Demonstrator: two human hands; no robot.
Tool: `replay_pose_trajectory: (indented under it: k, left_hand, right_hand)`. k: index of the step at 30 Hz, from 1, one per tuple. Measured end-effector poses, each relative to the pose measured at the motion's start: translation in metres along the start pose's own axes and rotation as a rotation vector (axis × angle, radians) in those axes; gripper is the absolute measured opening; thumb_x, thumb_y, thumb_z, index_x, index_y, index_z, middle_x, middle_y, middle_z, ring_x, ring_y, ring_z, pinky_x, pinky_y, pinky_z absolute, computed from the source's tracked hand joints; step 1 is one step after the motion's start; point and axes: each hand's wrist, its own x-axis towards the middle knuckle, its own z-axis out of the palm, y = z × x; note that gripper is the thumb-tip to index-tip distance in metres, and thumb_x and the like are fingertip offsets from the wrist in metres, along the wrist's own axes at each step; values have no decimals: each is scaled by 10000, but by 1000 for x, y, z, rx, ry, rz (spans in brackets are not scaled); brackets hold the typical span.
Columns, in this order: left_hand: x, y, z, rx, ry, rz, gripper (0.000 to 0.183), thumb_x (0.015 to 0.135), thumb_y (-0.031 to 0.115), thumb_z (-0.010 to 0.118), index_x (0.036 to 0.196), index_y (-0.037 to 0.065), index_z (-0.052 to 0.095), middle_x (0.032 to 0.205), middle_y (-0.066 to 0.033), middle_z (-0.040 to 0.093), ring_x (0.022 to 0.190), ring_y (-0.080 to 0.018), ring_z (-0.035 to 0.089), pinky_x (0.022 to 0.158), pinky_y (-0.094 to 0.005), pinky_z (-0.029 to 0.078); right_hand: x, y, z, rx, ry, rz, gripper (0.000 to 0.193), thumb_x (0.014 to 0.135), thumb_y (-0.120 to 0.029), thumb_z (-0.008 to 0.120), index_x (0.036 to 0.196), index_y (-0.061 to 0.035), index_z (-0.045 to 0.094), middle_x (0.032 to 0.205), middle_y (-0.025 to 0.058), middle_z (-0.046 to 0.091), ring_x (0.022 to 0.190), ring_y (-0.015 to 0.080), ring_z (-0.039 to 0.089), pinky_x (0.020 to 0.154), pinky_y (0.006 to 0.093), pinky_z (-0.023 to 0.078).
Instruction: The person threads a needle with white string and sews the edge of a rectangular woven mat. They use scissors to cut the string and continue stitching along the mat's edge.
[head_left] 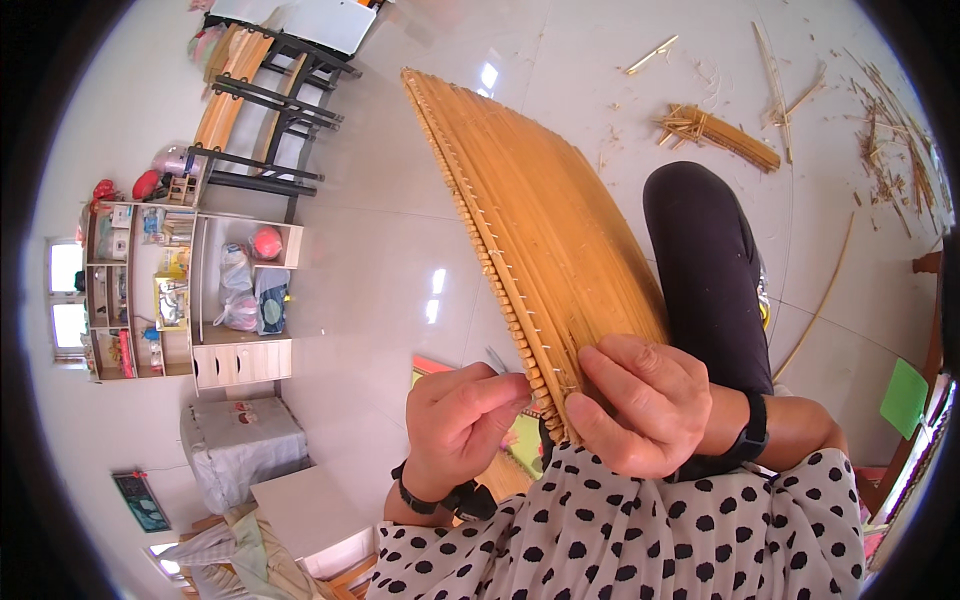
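Note:
A long golden-brown panel of straw-like stalks (pixel 550 190) slants up and away from my lap, its far end near the top middle. Along its left side runs a thick coiled edge with a row of short white stitches. My right hand (pixel 645 405) grips the panel near its close end, thumb and fingers on the upper face. At the coiled edge, my left hand (pixel 465 420) is closed in a pinch, fingertips touching the rim. What it pinches is hidden. A thin grey tip shows just above the left fingers; I cannot tell whether it is held.
A tied bundle of stalks (pixel 720 135) and loose straw (pixel 895 150) lie on the tiled floor at the far right. My dark-trousered knee (pixel 700 230) stands beside the panel. Shelves (pixel 190 290), a covered box (pixel 245 450) and stacked folding furniture (pixel 265 110) line the left.

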Motion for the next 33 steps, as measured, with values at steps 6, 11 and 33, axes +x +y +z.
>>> replay_pose_trajectory:
  k: [6, 11, 33]
  left_hand:
    - [-10, -7, -8, 46, -7, 44, 206, 820, -44, 686, 1003, 43, 646, 637, -66, 609, 480, -173, 543, 436, -257, 382]
    - [-13, -13, -8, -33, -1, 48, 223, 807, -59, 681, 1003, 40, 645, 620, -67, 598, 478, -185, 546, 436, -270, 392]
    - [14, -10, -9, -79, -171, 244, 125, 753, -46, 652, 855, -22, 585, 588, -66, 562, 397, -199, 454, 403, -305, 367]
  right_hand:
    - [0, -5, 4, 47, 5, -13, 331, 660, -164, 665, 974, -57, 651, 749, 126, 601, 653, 228, 612, 513, 254, 520]
    - [0, -6, 6, 75, 9, -4, 364, 628, -185, 653, 967, -55, 663, 750, 129, 603, 665, 230, 613, 536, 261, 535]
    - [2, 0, -10, 82, -24, -11, 328, 670, -51, 674, 986, 24, 625, 744, 167, 626, 648, 252, 625, 521, 287, 537]
